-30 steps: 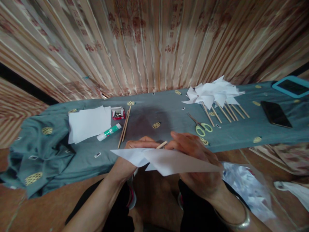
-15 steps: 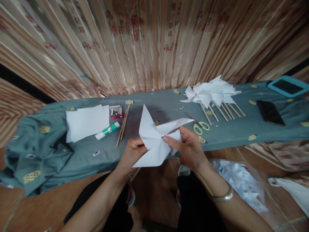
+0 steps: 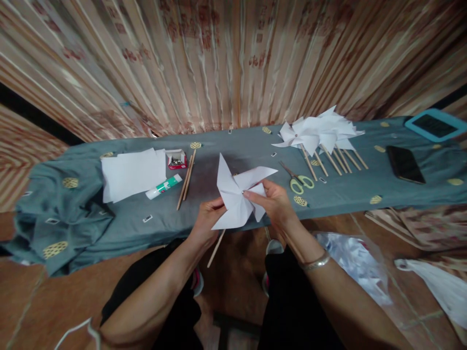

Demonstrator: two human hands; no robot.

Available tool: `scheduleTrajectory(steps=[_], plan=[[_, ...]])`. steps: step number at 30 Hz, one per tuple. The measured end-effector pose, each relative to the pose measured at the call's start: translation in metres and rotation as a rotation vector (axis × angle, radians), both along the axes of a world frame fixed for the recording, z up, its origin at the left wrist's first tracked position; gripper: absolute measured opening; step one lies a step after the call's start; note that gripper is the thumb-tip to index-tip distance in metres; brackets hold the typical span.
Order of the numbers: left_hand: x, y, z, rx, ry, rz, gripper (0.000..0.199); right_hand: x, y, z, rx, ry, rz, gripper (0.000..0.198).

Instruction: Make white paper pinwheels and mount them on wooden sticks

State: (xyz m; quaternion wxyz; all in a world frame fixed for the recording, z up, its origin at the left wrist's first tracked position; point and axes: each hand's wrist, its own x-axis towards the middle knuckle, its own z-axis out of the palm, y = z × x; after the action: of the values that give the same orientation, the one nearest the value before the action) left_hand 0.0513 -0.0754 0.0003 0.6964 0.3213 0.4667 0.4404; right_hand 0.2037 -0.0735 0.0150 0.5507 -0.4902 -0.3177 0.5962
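A white paper pinwheel point(image 3: 237, 206) is held up over the near edge of the cloth-covered table, between both hands. A wooden stick point(image 3: 216, 249) slants down from behind its blades. My left hand point(image 3: 208, 219) is closed at the pinwheel's left side, its fingertips partly hidden behind the paper. My right hand point(image 3: 276, 201) grips from the right, with the thumb pressed on the small metal pin at the centre and the fingers behind the blades. Beyond the right hand lie green-handled scissors point(image 3: 301, 183) with their blades apart.
On the left are white paper sheets point(image 3: 134, 175), a glue stick point(image 3: 164, 186), a small red box of pins point(image 3: 177, 159) and loose wooden sticks point(image 3: 187, 180). Several finished pinwheels point(image 3: 314, 133) lie at the back right, near a black phone point(image 3: 405, 164) and a blue-framed tablet point(image 3: 435, 125).
The pinwheel has tilted and shifted slightly, and more of its stick now shows below. Both hands keep their hold. The whole view has shifted a little.
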Motion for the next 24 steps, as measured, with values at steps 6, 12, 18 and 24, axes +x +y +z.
scheduleTrajectory(steps=[6,12,18,24], plan=[[0.007,-0.008,-0.006,-0.058,-0.117,0.044,0.041,0.002,0.005,-0.01,-0.026,-0.054,0.022,0.044],[0.008,-0.021,-0.011,-0.177,-0.186,0.089,0.039,0.003,0.009,-0.018,-0.051,-0.087,0.056,0.044],[0.008,-0.027,-0.014,-0.247,-0.237,0.093,0.028,0.003,0.013,-0.024,-0.062,-0.179,0.113,0.042],[0.009,-0.03,-0.014,-0.284,-0.238,0.108,0.026,0.008,0.016,-0.032,-0.036,-0.325,0.174,0.04]])
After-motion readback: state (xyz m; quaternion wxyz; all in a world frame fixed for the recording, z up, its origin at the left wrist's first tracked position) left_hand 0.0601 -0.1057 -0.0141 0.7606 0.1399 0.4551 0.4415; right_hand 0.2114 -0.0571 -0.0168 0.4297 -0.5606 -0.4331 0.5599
